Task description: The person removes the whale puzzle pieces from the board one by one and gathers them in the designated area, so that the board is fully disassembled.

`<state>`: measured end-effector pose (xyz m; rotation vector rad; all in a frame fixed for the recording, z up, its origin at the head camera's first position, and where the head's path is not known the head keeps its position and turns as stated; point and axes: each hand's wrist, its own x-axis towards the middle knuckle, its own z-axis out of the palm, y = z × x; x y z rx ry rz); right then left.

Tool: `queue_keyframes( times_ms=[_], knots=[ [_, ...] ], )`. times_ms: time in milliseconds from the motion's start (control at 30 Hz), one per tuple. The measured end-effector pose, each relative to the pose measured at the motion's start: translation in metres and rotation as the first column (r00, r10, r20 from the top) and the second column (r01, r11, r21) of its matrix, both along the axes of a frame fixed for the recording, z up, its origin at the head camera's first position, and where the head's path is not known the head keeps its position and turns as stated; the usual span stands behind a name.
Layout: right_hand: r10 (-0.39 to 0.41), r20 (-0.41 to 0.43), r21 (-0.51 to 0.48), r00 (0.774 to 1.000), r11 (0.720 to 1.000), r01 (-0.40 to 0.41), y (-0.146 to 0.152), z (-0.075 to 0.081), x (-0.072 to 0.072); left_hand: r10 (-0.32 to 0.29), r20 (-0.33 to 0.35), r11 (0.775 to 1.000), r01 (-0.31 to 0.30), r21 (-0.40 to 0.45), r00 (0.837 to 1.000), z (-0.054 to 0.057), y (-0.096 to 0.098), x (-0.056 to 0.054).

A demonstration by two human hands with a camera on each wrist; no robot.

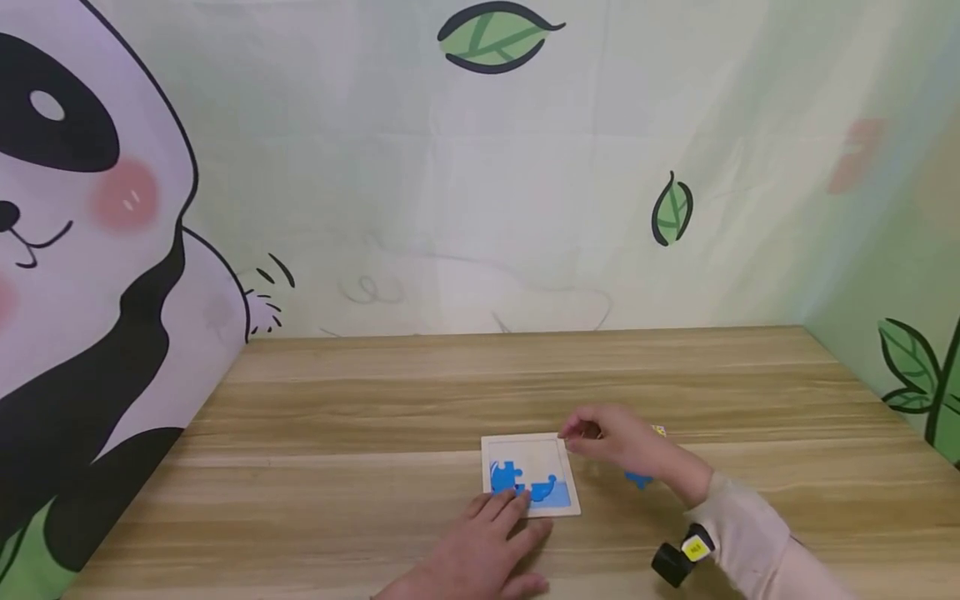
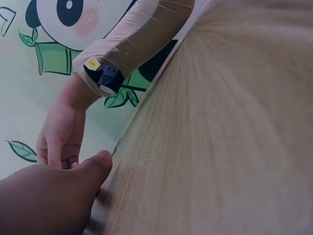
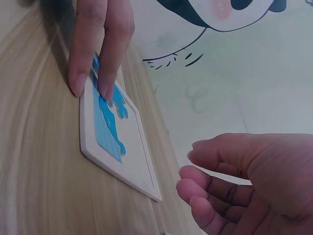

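A small square jigsaw puzzle board (image 1: 537, 458) with a pale wooden rim lies on the table. Along its near side and left are blue puzzle pieces (image 1: 505, 476); the rest of its inside shows bare wood. My left hand (image 1: 486, 546) lies over the near-left edge, its extended fingertips touching the board and the blue pieces, as the right wrist view also shows. Just above the far right corner hovers my right hand (image 1: 615, 437). Its fingers are loosely bent, with a gap between thumb and fingers and nothing held, seen in the right wrist view (image 3: 244, 181).
Partly hidden behind my right forearm are a loose blue puzzle piece (image 1: 639, 480) and a yellow-patterned piece (image 1: 659, 431). The wooden table (image 1: 337, 500) meets a printed wall (image 1: 525, 208) at the back, with a panda picture (image 1: 82, 275) on the left.
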<state>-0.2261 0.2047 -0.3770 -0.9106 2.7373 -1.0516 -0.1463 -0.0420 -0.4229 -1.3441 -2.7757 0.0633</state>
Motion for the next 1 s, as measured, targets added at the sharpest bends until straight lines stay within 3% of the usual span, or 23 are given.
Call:
queue_keyframes(
  times_ms=[133, 500, 667, 800, 1000],
  knots=[
    [0.018, 0.007, 0.011, 1.000, 1.000, -0.018, -0.009, -0.001, -0.001, 0.013, -0.004, 1.000, -0.013, 0.000, 1.000, -0.001, 0.000, 0.000],
    [0.067, 0.074, -0.020, 0.995, 0.998, -0.065, -0.026, -0.007, -0.001, 0.008, -0.132, 1.000, -0.007, 0.008, 0.991, -0.004, 0.001, 0.000],
    [0.086, 0.072, -0.026, 0.994, 0.996, -0.085, -0.033, -0.013, -0.001, 0.003, -0.142, 1.000, 0.000, 0.022, 0.990, -0.003, 0.002, -0.001],
    [0.084, 0.058, -0.004, 0.995, 0.996, -0.084, -0.039, -0.015, -0.001, 0.001, -0.147, 1.000, 0.002, 0.019, 0.989, -0.004, 0.001, -0.001],
    [0.056, 0.058, 0.036, 0.997, 0.998, -0.058, -0.051, -0.018, -0.004, -0.007, -0.211, 1.000, 0.013, 0.026, 0.977, -0.006, 0.000, 0.000]
  ],
)
